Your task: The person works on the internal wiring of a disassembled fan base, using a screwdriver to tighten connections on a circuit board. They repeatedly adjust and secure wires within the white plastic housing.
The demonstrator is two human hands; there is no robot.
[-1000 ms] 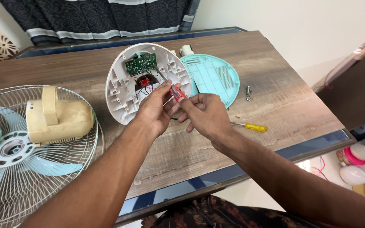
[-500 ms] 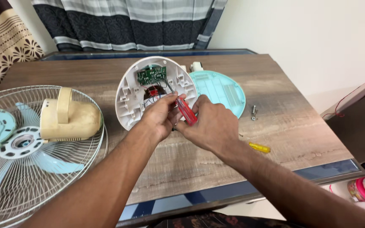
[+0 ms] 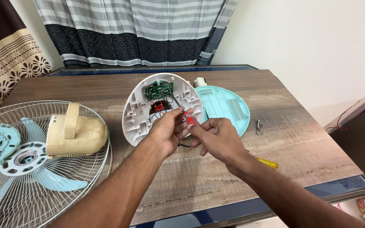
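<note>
A white round fan base shell (image 3: 137, 110) lies open on the wooden table, showing a green circuit board (image 3: 159, 90) and red and black wires (image 3: 159, 107). My left hand (image 3: 168, 131) rests on the shell's lower edge, fingers pinched at the wires. My right hand (image 3: 219, 139) holds a red-handled screwdriver (image 3: 189, 118) whose shaft points up into the shell. A light blue round base cover (image 3: 224, 107) lies just right of the shell.
A wire fan guard (image 3: 34, 169) with pale blue blades and a cream motor housing (image 3: 76, 134) fills the table's left side. A yellow-handled screwdriver (image 3: 268, 163) lies behind my right wrist. Loose screws (image 3: 258, 126) sit right of the blue cover. Striped curtains hang behind.
The view has tilted upward, so the table sits lower in frame. Both hands stay together at the shell with the red screwdriver, and have barely shifted relative to it.
</note>
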